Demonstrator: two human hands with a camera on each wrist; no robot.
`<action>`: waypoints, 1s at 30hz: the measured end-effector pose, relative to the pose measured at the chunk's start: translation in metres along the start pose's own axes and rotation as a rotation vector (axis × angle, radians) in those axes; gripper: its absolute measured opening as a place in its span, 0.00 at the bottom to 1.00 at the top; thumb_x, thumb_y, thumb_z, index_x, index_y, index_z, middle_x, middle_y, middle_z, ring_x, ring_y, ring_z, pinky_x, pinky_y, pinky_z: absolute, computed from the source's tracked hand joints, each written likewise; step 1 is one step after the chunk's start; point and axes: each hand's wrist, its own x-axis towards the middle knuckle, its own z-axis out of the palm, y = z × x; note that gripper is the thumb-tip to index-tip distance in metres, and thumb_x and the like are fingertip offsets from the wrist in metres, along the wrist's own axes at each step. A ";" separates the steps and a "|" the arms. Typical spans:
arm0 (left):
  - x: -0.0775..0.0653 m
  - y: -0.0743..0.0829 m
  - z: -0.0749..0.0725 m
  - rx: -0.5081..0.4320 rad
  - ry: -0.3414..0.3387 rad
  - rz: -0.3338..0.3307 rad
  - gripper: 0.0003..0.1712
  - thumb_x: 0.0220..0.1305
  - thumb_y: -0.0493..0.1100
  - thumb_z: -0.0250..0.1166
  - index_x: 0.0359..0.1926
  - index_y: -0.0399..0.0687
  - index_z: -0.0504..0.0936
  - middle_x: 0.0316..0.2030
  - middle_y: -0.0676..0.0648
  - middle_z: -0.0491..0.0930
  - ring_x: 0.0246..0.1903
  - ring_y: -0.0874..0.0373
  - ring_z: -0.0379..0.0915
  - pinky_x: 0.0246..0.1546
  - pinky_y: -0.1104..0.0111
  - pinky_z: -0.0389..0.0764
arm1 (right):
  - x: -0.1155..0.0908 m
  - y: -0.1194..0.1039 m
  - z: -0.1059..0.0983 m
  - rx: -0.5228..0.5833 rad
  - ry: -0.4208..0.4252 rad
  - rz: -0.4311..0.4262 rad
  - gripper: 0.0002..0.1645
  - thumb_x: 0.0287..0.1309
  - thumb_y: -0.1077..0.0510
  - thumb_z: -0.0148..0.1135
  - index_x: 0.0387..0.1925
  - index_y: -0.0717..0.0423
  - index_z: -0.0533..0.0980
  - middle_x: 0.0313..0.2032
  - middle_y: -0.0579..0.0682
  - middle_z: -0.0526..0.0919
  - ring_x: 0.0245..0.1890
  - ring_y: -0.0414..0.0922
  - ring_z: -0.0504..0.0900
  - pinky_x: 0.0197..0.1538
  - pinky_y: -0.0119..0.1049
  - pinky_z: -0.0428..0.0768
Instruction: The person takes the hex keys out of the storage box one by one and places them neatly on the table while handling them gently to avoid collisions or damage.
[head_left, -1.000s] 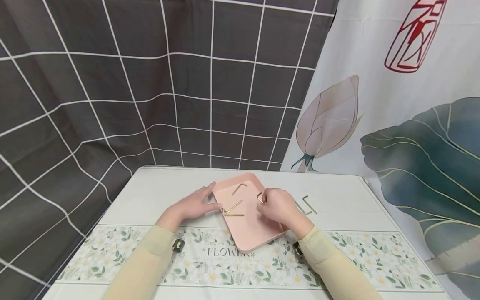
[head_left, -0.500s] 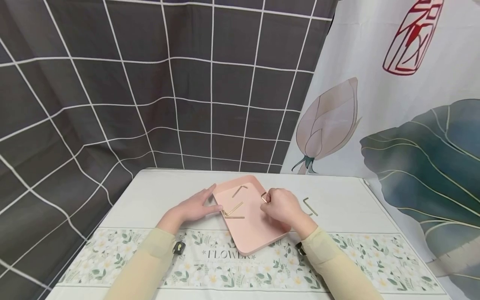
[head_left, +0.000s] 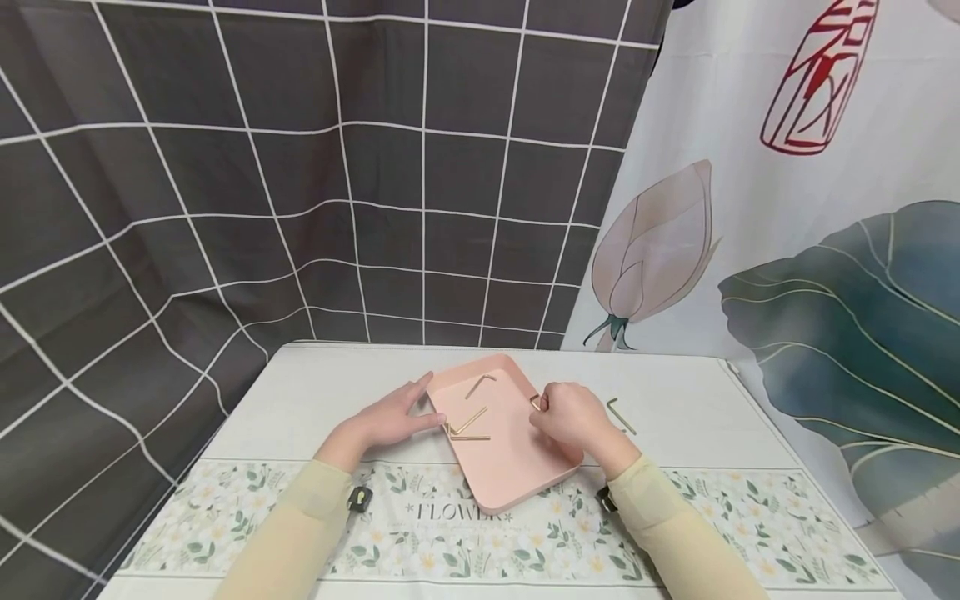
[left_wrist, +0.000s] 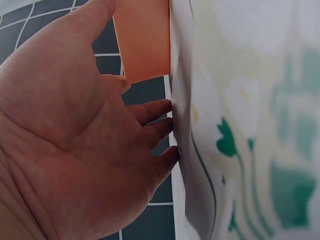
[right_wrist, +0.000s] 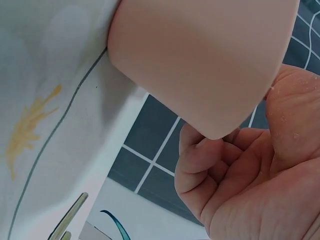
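A pink tray [head_left: 498,479] lies at an angle on the table. Several brass L-shaped hex keys are in it, one near the far end [head_left: 480,386] and others gathered by the left wall [head_left: 471,437]. My left hand [head_left: 386,417] rests at the tray's left side, fingers spread, thumb on the rim. Over the right wall, my right hand [head_left: 573,417] has curled fingers and pinches a hex key [head_left: 536,402], whose short bent end pokes out toward the tray. In the right wrist view, the tray wall [right_wrist: 195,65] partly covers the curled fingers and hides the key.
Right of the tray, another hex key [head_left: 621,417] lies on the table; the right hand mostly hides one more beside it. A white tablecloth [head_left: 697,408] with a flowered band covers the table. Behind hang a dark gridded curtain [head_left: 465,167] and a white printed one [head_left: 742,108].
My right hand has shifted right toward the tray's right wall with the hex key, covering more of one loose key on the table. The left hand stays at the tray.
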 end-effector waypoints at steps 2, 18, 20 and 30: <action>0.000 0.000 0.000 0.001 0.001 0.000 0.61 0.75 0.77 0.61 0.92 0.54 0.46 0.88 0.34 0.51 0.87 0.35 0.45 0.83 0.33 0.51 | 0.000 0.000 0.000 0.012 0.000 -0.001 0.10 0.58 0.56 0.69 0.24 0.49 0.76 0.22 0.44 0.78 0.24 0.45 0.76 0.32 0.40 0.75; 0.000 0.001 0.001 0.004 -0.003 0.009 0.60 0.76 0.75 0.61 0.92 0.53 0.46 0.88 0.33 0.52 0.87 0.34 0.46 0.84 0.34 0.51 | -0.002 0.012 -0.010 0.084 0.006 0.037 0.14 0.63 0.53 0.69 0.24 0.49 0.76 0.22 0.46 0.78 0.23 0.45 0.75 0.30 0.38 0.73; 0.000 0.001 0.001 0.006 -0.001 0.009 0.60 0.77 0.74 0.62 0.92 0.53 0.46 0.88 0.34 0.52 0.87 0.34 0.46 0.84 0.34 0.51 | -0.001 0.016 -0.011 0.081 0.025 0.028 0.13 0.61 0.54 0.69 0.23 0.49 0.76 0.21 0.45 0.78 0.23 0.45 0.75 0.29 0.38 0.72; -0.002 0.002 -0.002 -0.008 -0.003 0.006 0.61 0.76 0.76 0.62 0.92 0.52 0.47 0.88 0.34 0.51 0.87 0.34 0.45 0.84 0.34 0.51 | -0.003 0.031 -0.016 0.087 0.047 0.035 0.10 0.56 0.55 0.69 0.23 0.49 0.76 0.20 0.45 0.77 0.21 0.45 0.74 0.27 0.38 0.70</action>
